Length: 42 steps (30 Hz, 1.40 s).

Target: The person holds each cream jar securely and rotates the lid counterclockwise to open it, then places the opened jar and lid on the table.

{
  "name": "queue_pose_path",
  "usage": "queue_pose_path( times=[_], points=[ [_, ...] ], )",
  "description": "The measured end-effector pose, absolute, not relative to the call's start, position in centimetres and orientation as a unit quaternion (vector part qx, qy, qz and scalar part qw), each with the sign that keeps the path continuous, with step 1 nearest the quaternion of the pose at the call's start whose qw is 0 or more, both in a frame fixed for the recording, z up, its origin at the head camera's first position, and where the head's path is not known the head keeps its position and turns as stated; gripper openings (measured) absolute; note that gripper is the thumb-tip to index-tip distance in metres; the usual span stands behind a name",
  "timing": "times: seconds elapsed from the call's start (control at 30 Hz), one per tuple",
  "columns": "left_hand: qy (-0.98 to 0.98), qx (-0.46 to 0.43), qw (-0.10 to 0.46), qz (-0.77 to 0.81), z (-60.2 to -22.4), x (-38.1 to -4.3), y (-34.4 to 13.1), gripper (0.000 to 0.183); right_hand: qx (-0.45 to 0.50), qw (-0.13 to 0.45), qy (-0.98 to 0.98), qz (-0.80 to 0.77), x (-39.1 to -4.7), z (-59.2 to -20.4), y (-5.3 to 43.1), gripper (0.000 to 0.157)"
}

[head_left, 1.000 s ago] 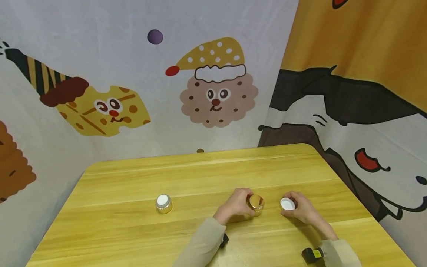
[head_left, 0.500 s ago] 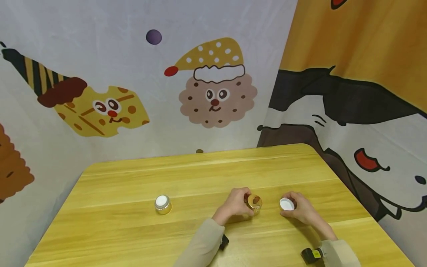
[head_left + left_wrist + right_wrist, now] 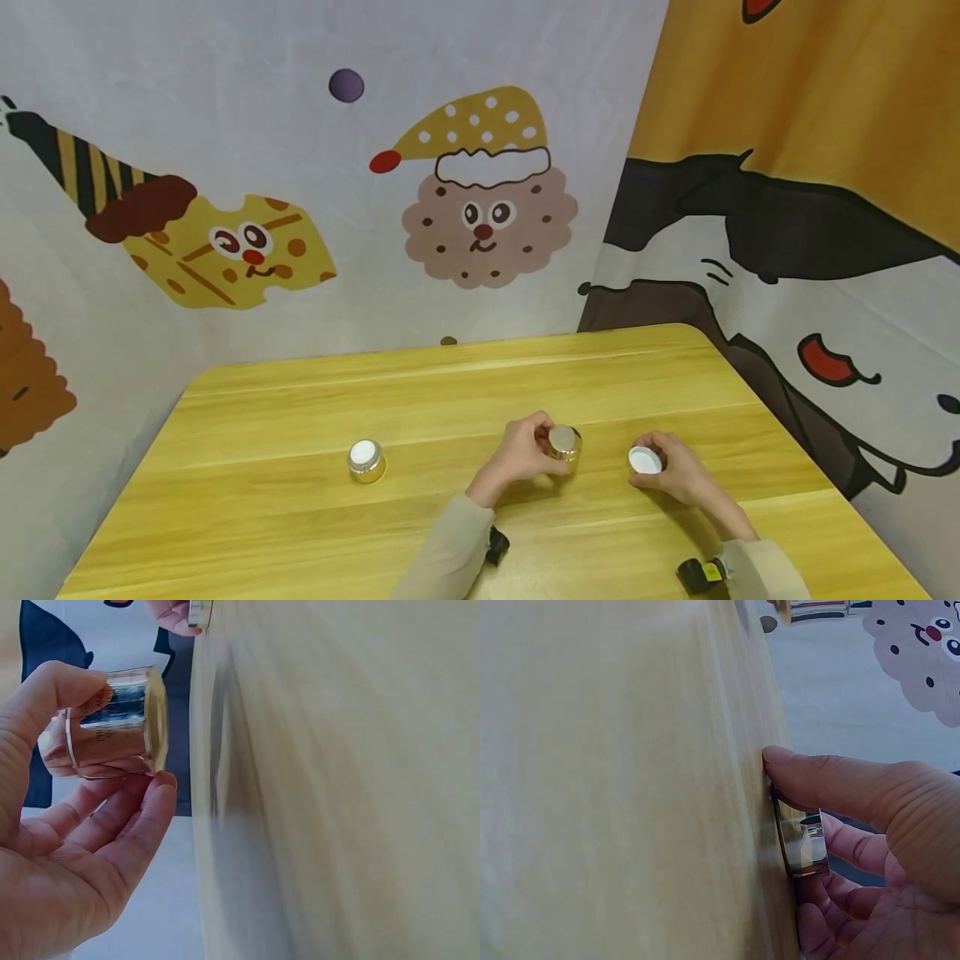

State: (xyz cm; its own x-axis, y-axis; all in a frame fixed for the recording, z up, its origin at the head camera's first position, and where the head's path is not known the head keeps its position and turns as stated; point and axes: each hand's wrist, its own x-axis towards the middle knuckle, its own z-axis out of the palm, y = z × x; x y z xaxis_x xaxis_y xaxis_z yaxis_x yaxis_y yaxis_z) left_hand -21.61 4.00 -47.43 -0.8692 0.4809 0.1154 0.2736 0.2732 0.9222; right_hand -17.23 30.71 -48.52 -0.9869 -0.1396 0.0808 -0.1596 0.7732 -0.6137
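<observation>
My left hand (image 3: 520, 456) grips a shiny gold cosmetic jar (image 3: 565, 447) by its sides, thumb and fingers curled round it. In the left wrist view a gap shows between the base of this jar (image 3: 120, 724) and the tabletop. To its right, my right hand (image 3: 677, 469) pinches a gold jar lid (image 3: 804, 844) between thumb and fingers, down at the table surface. The lid's white inside (image 3: 645, 460) faces up in the head view. Further left, a second gold jar (image 3: 367, 463) stands upright with a white top and no gold lid.
A wooden table (image 3: 300, 533) with rounded far corners carries everything. Behind it hangs a cloth backdrop (image 3: 360, 275) with cartoon prints, coming right up to the far edge. Each wrist wears a small black camera (image 3: 697, 575).
My left hand has moved slightly left and away from me with the jar, lifting it; the jar's top now looks paler. The right hand, the lid and the other jar have stayed put.
</observation>
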Motion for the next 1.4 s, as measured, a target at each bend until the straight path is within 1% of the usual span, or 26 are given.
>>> queue_pose_path(
  times=[0.2, 0.53, 0.8, 1.0, 1.13, 1.3, 1.4],
  points=[
    [0.794, 0.237, 0.060, 0.557, -47.1, -21.8, 3.2, 0.040, 0.082, 0.019, -0.942, 0.326, -17.3, -48.6, 30.7, 0.045],
    [0.778, 0.226, -0.013, 0.586, -46.6, -22.1, 1.7, 0.039, 0.083, 0.021, -0.940, 0.330, -17.2, -48.6, 30.7, 0.045],
    [0.752, 0.188, -0.048, 0.630, -41.9, -20.5, 0.3, 0.037, 0.087, 0.019, -0.937, 0.336, -17.2, -48.6, 30.8, 0.045],
    [0.751, 0.148, -0.066, 0.641, -43.5, -22.0, -0.4, 0.039, 0.088, 0.021, -0.937, 0.337, -17.2, -48.5, 30.8, 0.045],
    [0.733, 0.135, -0.075, 0.662, -43.3, -22.3, -1.0, 0.040, 0.085, 0.018, -0.937, 0.337, -17.2, -48.4, 30.7, 0.045],
    [0.723, 0.124, -0.086, 0.674, -40.7, -21.1, -1.7, 0.038, 0.085, 0.017, -0.939, 0.334, -17.1, -48.4, 30.7, 0.045],
    [0.723, 0.123, -0.105, 0.672, -39.0, -20.3, -2.1, 0.036, 0.086, 0.019, -0.939, 0.331, -17.2, -48.4, 30.7, 0.045]
  ],
)
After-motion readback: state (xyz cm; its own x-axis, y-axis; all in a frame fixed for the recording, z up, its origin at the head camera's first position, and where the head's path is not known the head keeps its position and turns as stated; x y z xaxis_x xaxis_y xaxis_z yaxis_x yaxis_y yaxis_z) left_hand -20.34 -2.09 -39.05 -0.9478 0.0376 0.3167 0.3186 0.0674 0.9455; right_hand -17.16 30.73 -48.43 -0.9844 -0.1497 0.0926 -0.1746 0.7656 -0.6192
